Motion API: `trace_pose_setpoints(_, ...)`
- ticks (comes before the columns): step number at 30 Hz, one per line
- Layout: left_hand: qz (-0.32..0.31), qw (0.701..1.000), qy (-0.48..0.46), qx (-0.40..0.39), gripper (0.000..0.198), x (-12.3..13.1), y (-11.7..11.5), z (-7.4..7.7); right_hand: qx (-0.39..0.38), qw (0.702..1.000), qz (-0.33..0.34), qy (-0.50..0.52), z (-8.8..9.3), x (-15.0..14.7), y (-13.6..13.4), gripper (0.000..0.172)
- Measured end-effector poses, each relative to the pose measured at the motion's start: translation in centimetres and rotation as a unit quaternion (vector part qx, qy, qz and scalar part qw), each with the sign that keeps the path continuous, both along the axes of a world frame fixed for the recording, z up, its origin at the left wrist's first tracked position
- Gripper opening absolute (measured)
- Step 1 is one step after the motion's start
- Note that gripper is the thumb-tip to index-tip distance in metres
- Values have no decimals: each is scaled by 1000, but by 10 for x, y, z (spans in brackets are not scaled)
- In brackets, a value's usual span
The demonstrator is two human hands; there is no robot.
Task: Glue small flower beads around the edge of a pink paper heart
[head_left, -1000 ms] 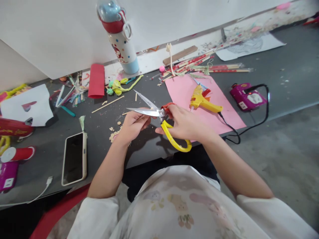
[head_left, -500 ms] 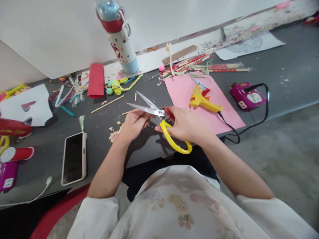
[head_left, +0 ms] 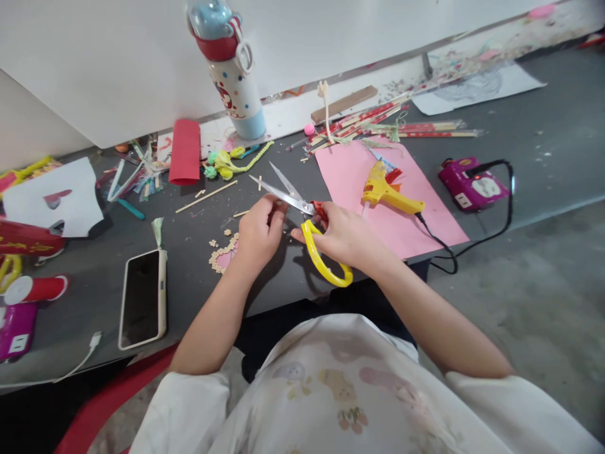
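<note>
Scissors (head_left: 302,205) with yellow handles are gripped in my right hand (head_left: 347,234), their blades parted and pointing up and left. One handle loop hangs below the fingers. Close under the blades, my left hand (head_left: 259,233) is closed, thumb against fingers; whatever it holds is hidden. Beside the left wrist lies a pink piece edged with small wooden bits (head_left: 217,261), partly covered by the forearm. A thin wooden stick (head_left: 207,197) and short cut pieces lie on the dark table beyond the left hand.
A yellow glue gun (head_left: 390,194) rests on pink paper (head_left: 435,227), its cord trailing to a purple box (head_left: 472,183). A bottle (head_left: 236,88) stands at the back. Left are a phone (head_left: 142,299), a red envelope (head_left: 184,151) and a red spool (head_left: 42,289).
The scissors' lower handle loop has swung inward, and the blades are a little closer together. My left hand has turned slightly and shifted right, showing more of the pink piece.
</note>
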State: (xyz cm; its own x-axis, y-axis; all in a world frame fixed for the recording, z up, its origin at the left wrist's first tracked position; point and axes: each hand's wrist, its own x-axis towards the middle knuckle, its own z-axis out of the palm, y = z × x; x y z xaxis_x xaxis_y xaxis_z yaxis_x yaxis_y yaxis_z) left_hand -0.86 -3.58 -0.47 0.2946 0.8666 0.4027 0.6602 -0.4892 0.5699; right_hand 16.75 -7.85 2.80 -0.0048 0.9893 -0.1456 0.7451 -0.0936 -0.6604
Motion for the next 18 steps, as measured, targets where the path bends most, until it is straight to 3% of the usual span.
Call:
trace_pose_setpoints(7, 1, 988, 125, 94, 28, -4, -1, -9, -27, 1000, 4, 3, 0, -6, -2, 48)
trace_pose_setpoints(12, -6, 989, 110, 100, 29, -6, -1, -7, 16, 999, 40, -9, 0, 0, -2, 46)
trace_pose_setpoints(18, -40, 996, 25, 69, 32, -5, -5, 5, 99, 990, 95, -17, -5, 6, -3, 57)
